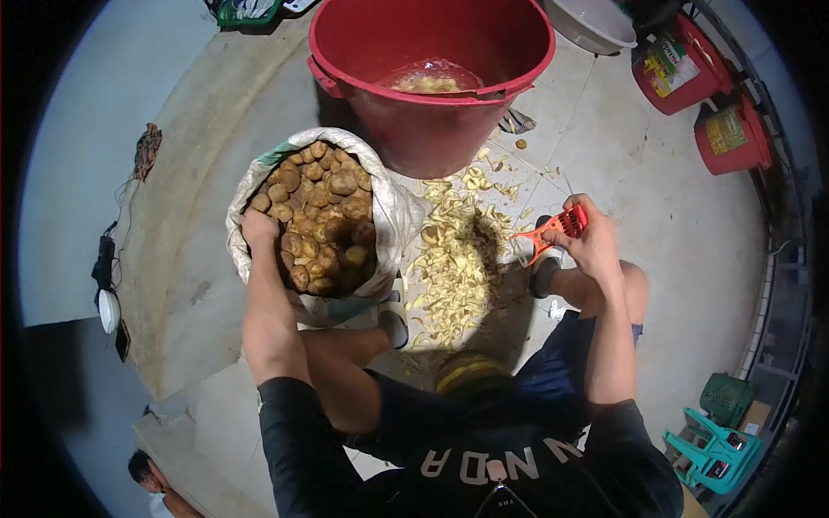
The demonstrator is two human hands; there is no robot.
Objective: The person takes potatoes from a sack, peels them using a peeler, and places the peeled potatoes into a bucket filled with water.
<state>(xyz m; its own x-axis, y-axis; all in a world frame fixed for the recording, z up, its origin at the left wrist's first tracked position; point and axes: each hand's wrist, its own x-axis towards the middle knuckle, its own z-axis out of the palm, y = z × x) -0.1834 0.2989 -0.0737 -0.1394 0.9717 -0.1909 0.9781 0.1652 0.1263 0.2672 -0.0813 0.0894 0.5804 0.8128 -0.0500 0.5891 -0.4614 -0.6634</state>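
Note:
My left hand [260, 230] reaches into the left side of an open white sack [399, 216] full of unpeeled potatoes [321, 194]. Its fingers curl down among the potatoes, and the fingertips are hidden. On the right, my right hand [594, 242] grips an orange peeler [553, 231] by its red end, the blade end pointing left. Between sack and peeler, many pale peelings [453, 268] lie scattered on the floor. Behind them stands a large red tub [423, 129] with water and some pale pieces at the bottom.
A grey basin [596, 26] and two red buckets [678, 73] [732, 138] stand at the back right. One small potato [521, 144] lies near the tub. A teal stool [717, 449] is at the lower right. Another person [160, 483] appears at the lower left.

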